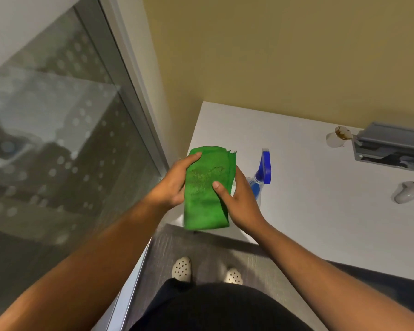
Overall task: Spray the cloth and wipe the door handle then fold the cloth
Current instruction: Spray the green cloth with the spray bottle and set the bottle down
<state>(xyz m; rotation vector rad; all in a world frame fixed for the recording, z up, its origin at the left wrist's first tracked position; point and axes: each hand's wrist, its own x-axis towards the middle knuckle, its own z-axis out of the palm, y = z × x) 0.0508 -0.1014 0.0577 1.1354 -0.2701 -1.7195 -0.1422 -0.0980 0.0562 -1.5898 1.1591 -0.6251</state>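
Note:
A green cloth (207, 187), folded into a long narrow pad, is held in the air over the front left corner of a white table (308, 182). My left hand (175, 182) grips its left edge, thumb on top. My right hand (237, 204) holds its right edge, thumb pressed on the cloth's face. A blue spray bottle (263, 170) stands on the table just behind my right hand, partly hidden by it. No door handle is in view.
A frosted glass door or panel (58, 151) with a metal frame fills the left. On the table are a stained paper cup (338, 137), a grey device (392, 146) and a white game controller (408, 192). My shoes stand on grey carpet (201, 247).

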